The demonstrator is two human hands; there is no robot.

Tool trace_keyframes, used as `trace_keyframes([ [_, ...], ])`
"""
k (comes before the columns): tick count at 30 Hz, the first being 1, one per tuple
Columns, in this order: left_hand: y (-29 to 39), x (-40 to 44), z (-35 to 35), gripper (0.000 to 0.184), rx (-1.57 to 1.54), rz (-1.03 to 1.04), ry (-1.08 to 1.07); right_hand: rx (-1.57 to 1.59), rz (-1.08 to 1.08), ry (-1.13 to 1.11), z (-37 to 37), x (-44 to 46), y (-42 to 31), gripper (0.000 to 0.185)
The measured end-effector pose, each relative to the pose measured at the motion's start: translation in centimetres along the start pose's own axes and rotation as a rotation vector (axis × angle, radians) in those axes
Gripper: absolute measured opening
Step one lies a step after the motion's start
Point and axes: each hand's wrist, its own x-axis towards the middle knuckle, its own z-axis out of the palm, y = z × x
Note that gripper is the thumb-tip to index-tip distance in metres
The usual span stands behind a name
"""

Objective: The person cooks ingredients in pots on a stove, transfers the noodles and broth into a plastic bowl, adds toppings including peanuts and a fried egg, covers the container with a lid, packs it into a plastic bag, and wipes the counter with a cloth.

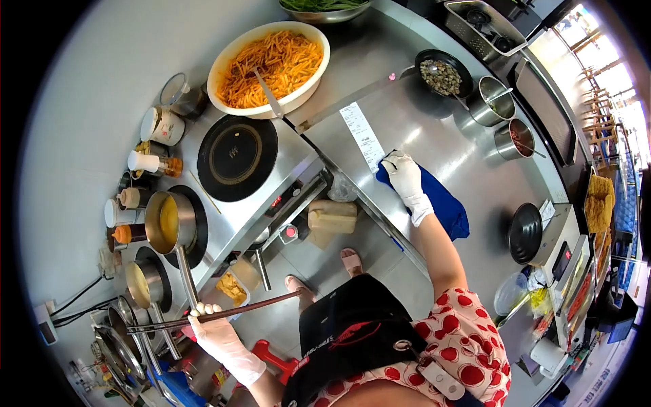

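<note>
My left hand (224, 342), in a white glove, is closed around a pair of long dark chopsticks (261, 306). Its fingers meet the handle end of a saucepan (161, 237) holding yellow liquid on a burner; whether they grip that handle too, I cannot tell. On the steel counter (434, 129), my gloved right hand (405, 178) is closed on the end of a blue cloth (439, 207). A printed paper receipt (361, 136) lies flat beside that hand, its near end touching the cloth or fingers.
A white tub (315, 78) of orange shredded food stands behind a black induction plate (237, 157). Sauce bottles (144, 163) line the wall. A black bowl (444, 76) and steel pots (491, 102) stand at the counter's far right. Below is a red stool (272, 359).
</note>
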Motion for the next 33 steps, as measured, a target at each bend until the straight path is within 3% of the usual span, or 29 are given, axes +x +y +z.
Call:
trace_keyframes([
  [3,-0.2,-0.4,0.9,0.020,0.016,0.014,0.076,-0.121,0.135,0.199,0.2,0.9,-1.0,0.015],
  [7,-0.6,-0.6,1.6,0.020,0.012,0.013,0.077,-0.151,0.206,0.192,2.4,4.1,-2.0,0.026],
  [11,-1.3,-1.2,2.5,0.022,0.056,0.019,0.021,-0.423,0.555,-0.042,6.9,8.3,-1.6,0.020],
  [13,-1.5,-1.7,3.6,0.022,0.037,0.009,0.019,-0.233,0.689,-0.145,6.1,9.0,-2.6,0.016],
  [15,-1.7,-1.6,4.2,0.023,0.067,-0.041,-0.025,-0.109,0.722,-0.231,5.2,9.1,-2.9,0.018],
  [17,-2.6,-1.6,5.6,0.024,0.072,-0.046,-0.032,-0.048,0.519,-0.103,4.8,8.3,-2.9,0.021],
  [19,-3.5,-1.1,6.4,0.023,0.048,-0.102,-0.185,0.199,0.335,0.124,3.4,6.9,-3.5,0.018],
  [21,-5.1,-1.0,8.2,0.021,0.125,-0.176,-0.279,0.504,0.313,0.118,-1.2,3.7,-4.9,0.020],
  [23,-7.3,-2.0,11.0,0.020,0.281,-0.288,-0.393,0.652,0.236,0.171,-5.1,0.4,-4.7,0.041],
  [24,-9.8,-1.3,10.7,0.020,0.293,-0.353,-0.478,0.783,0.371,0.020,-9.6,-1.7,-5.8,0.048],
  [27,-14.1,-4.7,15.1,0.022,0.537,-0.465,-0.652,0.671,0.169,0.014,-18.3,-7.1,-4.9,0.054],
  [30,-18.5,-10.5,20.6,0.025,0.593,-0.372,-1.064,0.744,0.249,0.033,-24.8,-11.6,-1.5,0.052],
  [33,-24.4,-17.5,27.1,0.022,0.634,-0.424,-1.238,0.863,0.311,0.130,-30.2,-15.1,0.5,0.050],
])
